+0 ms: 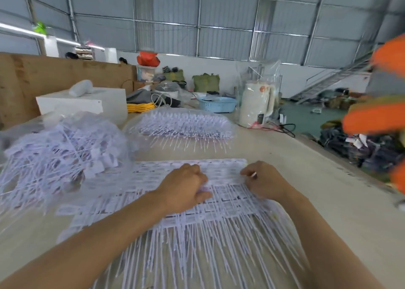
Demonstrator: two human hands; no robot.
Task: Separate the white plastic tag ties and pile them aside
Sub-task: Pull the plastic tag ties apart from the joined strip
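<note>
Gripping tag ties (219,203), both hands, table edge (317,150) right

Pale beige flat table (306,179) carries a flat sheet of joined white plastic tag ties (197,214), a loose heap of separated ties (57,155), 1 bagged stack of ties (184,124), white rectangular box (87,104), light-blue plastic basket (217,104), cream plastic kettle (256,104), yellow coiled cable (140,108).

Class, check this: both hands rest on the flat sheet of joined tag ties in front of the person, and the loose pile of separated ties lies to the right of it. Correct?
Not quite. The head view shows the loose pile of separated ties to the left of the sheet of joined tag ties, not the right. The left hand and right hand do rest on that sheet.
</note>
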